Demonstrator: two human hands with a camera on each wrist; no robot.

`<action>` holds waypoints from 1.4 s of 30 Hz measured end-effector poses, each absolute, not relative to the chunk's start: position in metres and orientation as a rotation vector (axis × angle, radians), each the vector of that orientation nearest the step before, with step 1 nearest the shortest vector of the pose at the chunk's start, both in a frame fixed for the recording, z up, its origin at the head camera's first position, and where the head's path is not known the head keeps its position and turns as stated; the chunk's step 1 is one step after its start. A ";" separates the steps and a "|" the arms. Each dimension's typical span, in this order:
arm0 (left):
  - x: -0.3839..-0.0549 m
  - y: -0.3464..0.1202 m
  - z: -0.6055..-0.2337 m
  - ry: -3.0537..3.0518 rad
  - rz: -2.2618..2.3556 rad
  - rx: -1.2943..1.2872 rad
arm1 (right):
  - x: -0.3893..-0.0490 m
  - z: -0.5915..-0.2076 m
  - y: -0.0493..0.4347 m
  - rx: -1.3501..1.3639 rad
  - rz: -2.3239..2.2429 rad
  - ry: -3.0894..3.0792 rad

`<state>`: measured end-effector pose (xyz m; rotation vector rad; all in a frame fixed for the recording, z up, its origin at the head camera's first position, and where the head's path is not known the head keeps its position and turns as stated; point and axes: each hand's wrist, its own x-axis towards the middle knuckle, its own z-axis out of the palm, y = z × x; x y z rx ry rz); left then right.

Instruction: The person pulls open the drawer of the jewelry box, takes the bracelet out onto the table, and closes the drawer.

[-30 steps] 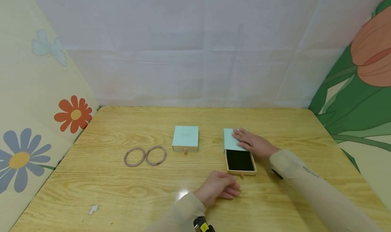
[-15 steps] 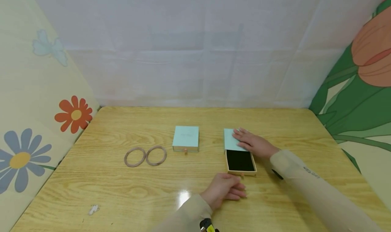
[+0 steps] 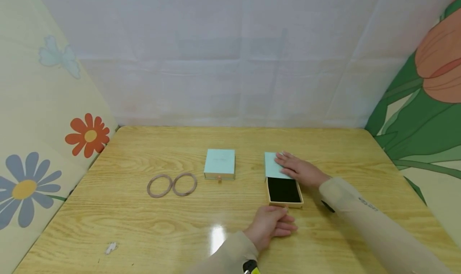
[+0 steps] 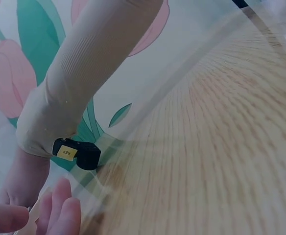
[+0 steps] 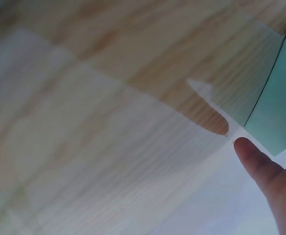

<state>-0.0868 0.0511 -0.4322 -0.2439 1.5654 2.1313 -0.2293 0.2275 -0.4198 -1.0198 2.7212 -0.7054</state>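
My right hand lies with fingers extended across the mint-green sleeve of a jewelry drawer box. The box's side shows in the right wrist view, with a finger beside its corner. Its drawer, lined in black, is slid out toward me, with nothing in it. My left hand is just in front of the drawer, fingertips right at its front pull tab, thumb and fingers apart in the left wrist view. Left of it stands a second mint box, its drawer pushed in.
Two thin brownish bangles lie side by side left of the second box. A small white scrap mark is at the front left of the wooden table. Flower-printed panels flank the table, and a white cloth hangs behind.
My left hand has moved to the right along the table, up to the front of the drawer's pull tab. The right hand, the boxes and the bangles have stayed in place.
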 end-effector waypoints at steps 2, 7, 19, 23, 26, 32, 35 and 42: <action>-0.087 0.052 -0.433 1.541 2.139 -0.250 | -0.230 -0.421 0.228 -1.019 -0.708 2.721; -0.089 0.053 -0.436 1.481 2.160 -0.254 | -0.230 -0.422 0.228 -1.018 -0.723 2.721; -0.096 0.058 -0.438 1.426 2.156 -0.315 | -0.228 -0.419 0.226 -0.987 -0.723 2.714; -0.096 0.060 -0.438 1.429 2.155 -0.329 | -0.228 -0.418 0.227 -0.990 -0.710 2.711; -0.097 0.061 -0.437 1.430 2.158 -0.327 | -0.228 -0.418 0.227 -0.995 -0.704 2.712; -0.101 0.060 -0.437 1.451 2.142 -0.316 | -0.228 -0.418 0.227 -0.997 -0.705 2.700; -0.102 0.058 -0.437 1.453 2.125 -0.312 | -0.229 -0.418 0.227 -1.001 -0.708 2.699; -0.106 0.053 -0.435 1.444 2.058 -0.278 | -0.229 -0.419 0.228 -1.016 -0.716 2.710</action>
